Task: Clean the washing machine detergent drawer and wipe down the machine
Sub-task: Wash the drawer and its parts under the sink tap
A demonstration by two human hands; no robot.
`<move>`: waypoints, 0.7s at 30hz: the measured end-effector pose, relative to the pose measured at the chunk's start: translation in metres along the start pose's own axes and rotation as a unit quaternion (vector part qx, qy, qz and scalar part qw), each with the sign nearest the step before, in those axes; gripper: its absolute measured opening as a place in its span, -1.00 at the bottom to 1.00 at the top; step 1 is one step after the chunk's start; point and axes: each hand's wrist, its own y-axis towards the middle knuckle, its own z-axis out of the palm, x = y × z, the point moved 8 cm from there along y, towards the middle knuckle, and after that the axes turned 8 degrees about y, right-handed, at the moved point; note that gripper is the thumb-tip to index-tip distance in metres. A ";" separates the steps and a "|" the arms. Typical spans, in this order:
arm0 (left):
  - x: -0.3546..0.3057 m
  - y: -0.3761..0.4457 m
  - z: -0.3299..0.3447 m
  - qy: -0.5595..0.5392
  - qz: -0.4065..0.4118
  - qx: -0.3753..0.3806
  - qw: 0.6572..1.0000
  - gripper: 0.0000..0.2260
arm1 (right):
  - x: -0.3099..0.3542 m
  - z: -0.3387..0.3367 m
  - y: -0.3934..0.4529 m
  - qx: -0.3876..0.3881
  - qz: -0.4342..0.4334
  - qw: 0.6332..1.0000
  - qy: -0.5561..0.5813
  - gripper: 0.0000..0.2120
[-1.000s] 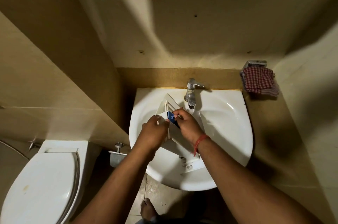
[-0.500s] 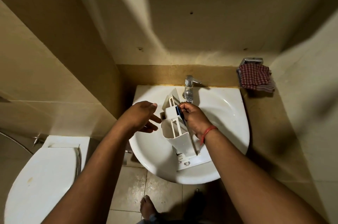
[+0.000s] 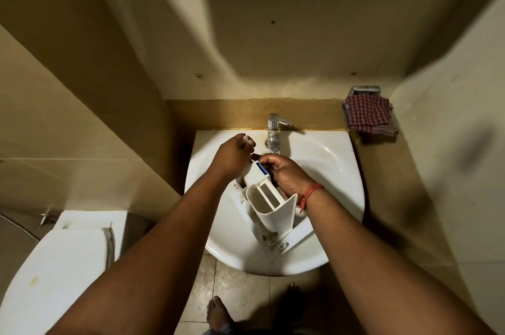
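left hand [image 3: 232, 158]: off detergent drawer [image 3: 269, 203], opened, then back at its far end, closed on small pale item | drawer: tipped more upright in sink [image 3: 336, 170]

Both my bare forearms reach forward and converge. My left hand [image 3: 232, 158] is curled loosely, knuckles up, fingers bent inward toward my right fingertips. My right hand [image 3: 287, 174] is closed in a grip, thumb and fingers pinched together at the front, palm turned left. A thin red thread band [image 3: 310, 192] circles my right wrist. One bare foot [image 3: 217, 313] shows below.
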 end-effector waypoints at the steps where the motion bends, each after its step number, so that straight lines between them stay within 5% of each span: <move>1: 0.003 -0.002 -0.003 -0.002 -0.009 -0.017 1.000 -0.83 | 0.003 0.002 0.002 0.005 -0.002 1.000 -0.014 -0.75; 5: 0.025 -0.018 -0.016 -0.014 -0.062 -0.093 0.994 -0.76 | 0.008 -0.010 0.006 -0.004 0.019 1.000 0.000 -0.78; 10: 0.045 -0.033 -0.025 0.039 -0.060 -0.178 0.981 -0.83 | -0.004 -0.077 -0.023 -0.284 -0.022 0.950 0.125 -0.84; 12: 0.046 -0.038 -0.025 0.056 -0.048 -0.207 0.976 -0.85 | -0.018 -0.084 -0.036 -0.329 -0.036 0.925 0.188 -0.84; 16: 0.046 -0.048 -0.012 0.073 -0.024 -0.204 0.976 -0.84 | -0.040 -0.071 -0.038 -0.314 -0.009 0.925 0.216 -0.70; 21: 0.050 -0.060 -0.007 0.091 0.024 -0.208 0.974 -0.88 | -0.031 -0.082 -0.035 -0.264 0.017 0.948 0.179 -0.85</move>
